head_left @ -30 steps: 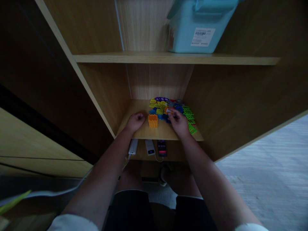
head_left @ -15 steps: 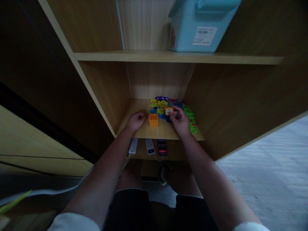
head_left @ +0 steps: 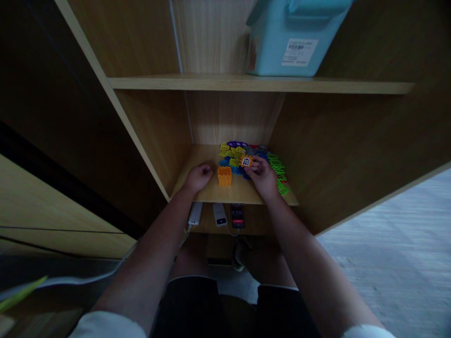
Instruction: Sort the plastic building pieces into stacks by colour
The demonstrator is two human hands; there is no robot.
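Just behind and right of the orange box (head_left: 224, 177), landmark for everything below: orange window tile (head_left: 246, 162), toothed edges, white grid facing up toward the camera, held by the right hand (head_left: 261, 176), thumb and fingers clamped on the tile's right edge. Box itself is upright on the lower shelf (head_left: 197, 195), top open, toothed walls, apart from both hands. Left hand (head_left: 199, 177) is beside it on the left, near but not touching, fingers curled in together; can't tell what, if anything, is inside the curl. Loose toothed pieces lie behind and right of the box: yellow pieces (head_left: 234, 152) directly behind, purple pieces (head_left: 236, 144) farther back, blue pieces (head_left: 227, 163) close behind, partly hidden, green pieces (head_left: 277, 164) well to the right, past the right hand. Below and in front of the box, one level down: white power bank (head_left: 195, 214) to the left, second white unit (head_left: 219, 214) with a small dark display, phone (head_left: 237, 216) to the right, screen lit. High above the box, teal bin (head_left: 271, 56) with a barcode label (head_left: 299, 51) on the upper shelf (head_left: 211, 83)
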